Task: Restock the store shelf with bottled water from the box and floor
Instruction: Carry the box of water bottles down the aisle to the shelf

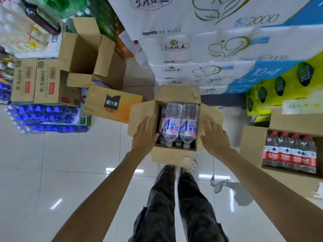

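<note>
Cardboard makes up the open box (174, 157) that sits on the pale tiled floor (70, 163) just in front of the person's feet, its four flaps folded outward. Inside lie clear water bottles (179, 126) with blue, white and red labels, two side by side on top, caps toward the person, with more caps showing beneath them. The left hand (146, 134) rests flat on the box's left flap, fingers straight and spread, gripping nothing; the bottles lie just to its right, close to but apart from the thumb. The right hand (214, 135) mirrors it on the right flap, fingers likewise extended and relaxed, with the bottles just to its left. So the bottles lie between the two hands, untouched. To the right, another carton (251, 138) holds red-capped, red-labelled water bottles (291, 151). To the left stand shrink-wrapped packs of blue-capped bottles (45, 117) and several brown cartons (45, 82). Behind the box rise stacked white tissue packs (201, 49).
</note>
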A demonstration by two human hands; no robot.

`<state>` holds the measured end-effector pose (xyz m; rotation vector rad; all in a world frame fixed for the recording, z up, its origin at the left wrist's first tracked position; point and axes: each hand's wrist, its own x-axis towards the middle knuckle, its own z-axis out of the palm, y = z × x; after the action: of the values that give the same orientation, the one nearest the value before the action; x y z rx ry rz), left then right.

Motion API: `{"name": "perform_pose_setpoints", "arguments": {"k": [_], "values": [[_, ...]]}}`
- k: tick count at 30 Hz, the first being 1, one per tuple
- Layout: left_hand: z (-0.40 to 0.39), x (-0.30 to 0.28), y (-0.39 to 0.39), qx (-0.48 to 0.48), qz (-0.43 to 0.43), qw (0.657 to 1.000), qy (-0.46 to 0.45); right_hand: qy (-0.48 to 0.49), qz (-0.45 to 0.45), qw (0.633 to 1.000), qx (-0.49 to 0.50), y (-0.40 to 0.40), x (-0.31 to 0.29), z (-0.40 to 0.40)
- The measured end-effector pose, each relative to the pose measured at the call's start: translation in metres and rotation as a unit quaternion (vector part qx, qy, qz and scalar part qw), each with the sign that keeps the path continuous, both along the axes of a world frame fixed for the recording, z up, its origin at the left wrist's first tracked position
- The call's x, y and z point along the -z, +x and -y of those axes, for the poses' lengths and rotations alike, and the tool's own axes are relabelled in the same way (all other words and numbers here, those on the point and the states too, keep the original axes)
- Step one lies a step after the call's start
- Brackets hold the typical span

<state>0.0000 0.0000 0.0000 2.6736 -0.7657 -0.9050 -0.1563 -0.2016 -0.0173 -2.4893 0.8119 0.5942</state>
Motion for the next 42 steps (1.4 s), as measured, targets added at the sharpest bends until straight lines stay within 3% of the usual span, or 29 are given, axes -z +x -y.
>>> {"name": "perform_pose_setpoints", "arguments": {"k": [3,13,18,23,28,42], "values": [[0.005,0.026,0.016,-0.026,-0.026,0.999,0.003,0.049,0.005,0.995,0.085,0.005,0.017,-0.001],[0.004,0.098,0.043,-0.081,-0.063,0.994,0.032,0.134,-0.040,0.970,0.198,0.024,0.067,-0.022],[0.015,0.110,0.055,-0.059,-0.018,0.996,0.063,0.135,-0.059,0.961,0.232,0.029,0.084,-0.017],[0.016,0.111,0.063,-0.037,0.019,0.996,0.076,0.123,-0.042,0.962,0.241,0.030,0.081,-0.017],[0.012,0.107,0.061,-0.036,-0.005,0.996,0.075,0.116,-0.043,0.958,0.258,0.023,0.080,-0.020],[-0.033,0.084,0.001,-0.075,-0.032,0.986,0.146,0.150,-0.087,0.971,0.163,-0.009,0.054,-0.026]]}}
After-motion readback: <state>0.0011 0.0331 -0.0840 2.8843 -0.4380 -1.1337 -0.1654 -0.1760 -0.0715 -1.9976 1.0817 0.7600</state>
